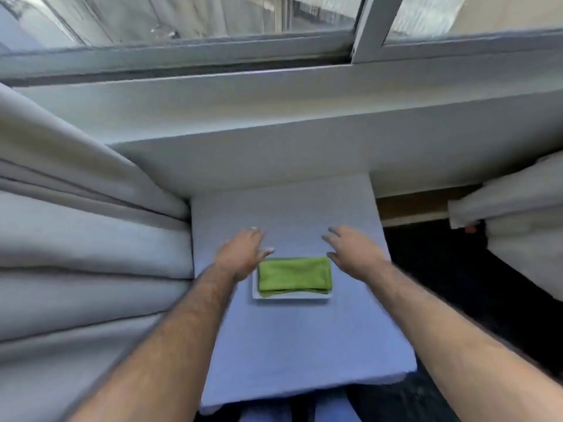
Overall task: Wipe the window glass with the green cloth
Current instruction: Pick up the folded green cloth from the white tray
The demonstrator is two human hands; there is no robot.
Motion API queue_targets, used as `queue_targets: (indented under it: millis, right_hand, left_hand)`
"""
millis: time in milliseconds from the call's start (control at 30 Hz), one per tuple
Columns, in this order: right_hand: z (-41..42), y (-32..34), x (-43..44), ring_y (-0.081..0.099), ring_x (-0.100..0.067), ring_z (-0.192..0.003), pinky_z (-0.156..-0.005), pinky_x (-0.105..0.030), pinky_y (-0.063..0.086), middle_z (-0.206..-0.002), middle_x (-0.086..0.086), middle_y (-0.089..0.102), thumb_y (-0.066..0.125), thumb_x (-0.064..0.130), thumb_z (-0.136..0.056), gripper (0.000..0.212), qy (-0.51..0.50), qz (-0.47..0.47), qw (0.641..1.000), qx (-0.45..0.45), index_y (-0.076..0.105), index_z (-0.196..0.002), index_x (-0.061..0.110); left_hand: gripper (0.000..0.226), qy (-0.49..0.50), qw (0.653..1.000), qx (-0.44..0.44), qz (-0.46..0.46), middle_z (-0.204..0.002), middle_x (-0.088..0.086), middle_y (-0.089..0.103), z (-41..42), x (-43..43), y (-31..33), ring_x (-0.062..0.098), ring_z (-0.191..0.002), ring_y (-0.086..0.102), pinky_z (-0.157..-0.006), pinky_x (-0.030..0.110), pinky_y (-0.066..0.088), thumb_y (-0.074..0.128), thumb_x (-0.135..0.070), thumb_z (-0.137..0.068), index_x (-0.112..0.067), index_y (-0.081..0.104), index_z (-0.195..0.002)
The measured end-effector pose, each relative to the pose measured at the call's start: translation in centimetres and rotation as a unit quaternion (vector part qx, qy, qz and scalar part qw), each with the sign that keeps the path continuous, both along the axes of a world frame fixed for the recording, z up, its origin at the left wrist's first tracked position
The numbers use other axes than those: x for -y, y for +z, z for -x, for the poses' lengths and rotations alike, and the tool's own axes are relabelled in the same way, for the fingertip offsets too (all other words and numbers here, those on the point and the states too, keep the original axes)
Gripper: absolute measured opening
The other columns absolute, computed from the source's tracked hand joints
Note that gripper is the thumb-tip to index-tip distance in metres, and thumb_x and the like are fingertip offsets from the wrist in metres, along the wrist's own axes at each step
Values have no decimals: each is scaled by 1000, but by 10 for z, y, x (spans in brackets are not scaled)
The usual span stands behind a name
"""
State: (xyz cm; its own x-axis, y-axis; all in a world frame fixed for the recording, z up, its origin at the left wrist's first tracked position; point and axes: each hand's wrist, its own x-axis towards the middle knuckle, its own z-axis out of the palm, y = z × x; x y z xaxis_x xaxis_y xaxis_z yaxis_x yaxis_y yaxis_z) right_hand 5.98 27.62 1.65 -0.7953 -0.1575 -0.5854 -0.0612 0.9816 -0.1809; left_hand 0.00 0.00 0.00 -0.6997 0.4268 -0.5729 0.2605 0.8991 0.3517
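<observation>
A folded green cloth [294, 276] lies on a small white tray [292, 296] in the middle of a table with a light blue-grey cover [304, 336]. My left hand [240, 254] hovers just left of the cloth, fingers spread, holding nothing. To the right of the cloth, my right hand [353, 251] is also spread and empty. The window glass [189, 16] runs across the top of the view behind a grey frame [365, 28], above a white sill [274, 99].
Thick pale curtain folds [76, 239] hang close along the table's left edge. Another curtain [518, 214] hangs at the right, with dark floor [457, 284] below it. The white wall under the sill meets the table's far edge.
</observation>
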Motion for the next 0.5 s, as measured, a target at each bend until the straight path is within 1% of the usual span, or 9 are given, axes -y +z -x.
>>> queue_targets:
  millis: [67, 167, 233, 300, 333, 400, 433, 500]
  right_hand:
    - [-8, -37, 4, 44, -32, -152, -120, -46, 46, -167, -12, 41, 57, 29, -106, 55, -17, 5, 999, 31, 45, -158, 14]
    - [-24, -81, 10, 53, -33, -143, -110, -46, 53, -156, -10, 51, 56, 25, -105, 47, -31, 1, 998, 58, 52, -150, 12]
    - [-28, -105, 13, 59, -35, -132, -101, -46, 58, -144, -9, 57, 54, 21, -104, 40, -35, -7, 998, 53, 57, -143, 12]
    - [-30, -121, 17, 62, -34, -121, -89, -44, 59, -134, -10, 59, 53, 11, -102, 32, -35, -35, 998, 41, 60, -133, 9]
    - [-31, -129, 19, 61, -33, -118, -82, -42, 56, -131, -10, 59, 53, 4, -100, 32, -35, -46, 998, 30, 60, -131, 9]
    - [-33, -142, 22, 60, -33, -114, -74, -39, 44, -128, -9, 58, 54, -3, -95, 38, -27, -60, 998, -5, 57, -130, 10]
    - [-33, -147, 23, 60, -33, -112, -73, -38, 40, -126, -9, 59, 55, -3, -94, 40, -22, -64, 998, -19, 56, -132, 11]
    - [-33, -153, 25, 62, -32, -109, -73, -38, 36, -122, -7, 63, 57, -1, -93, 41, -16, -73, 997, -36, 54, -132, 13]
  left_hand:
    - [59, -30, 999, 14, 14, -166, 15, 41, -9, -2, -43, 30, -154, 39, -129, 41, 32, 52, -41, -108, -8, 42, -156]
    - [48, -50, 996, 39, 59, -160, 18, 46, -27, -1, -92, 33, -147, 45, -125, 39, 35, 47, -31, -111, -4, 49, -150]
    - [42, -56, 996, 33, 63, -153, 19, 50, -34, -3, -115, 35, -139, 51, -119, 43, 41, 46, -26, -111, -3, 52, -145]
    - [36, -53, 997, 7, 62, -144, 18, 52, -38, -5, -127, 38, -127, 56, -108, 48, 49, 48, -22, -109, -1, 57, -137]
    - [32, -51, 997, -9, 63, -141, 18, 52, -39, -6, -132, 38, -123, 57, -103, 49, 52, 49, -18, -108, 0, 58, -133]
    - [26, -65, 995, -41, 69, -135, 18, 54, -43, -10, -139, 38, -117, 58, -95, 50, 54, 54, -9, -103, -1, 59, -127]
    - [26, -73, 993, -50, 73, -133, 17, 54, -44, -11, -142, 37, -115, 58, -93, 50, 54, 56, -5, -101, -2, 59, -126]
    - [29, -70, 993, -56, 72, -130, 15, 54, -47, -13, -147, 36, -111, 59, -90, 47, 54, 58, -1, -97, -5, 57, -126]
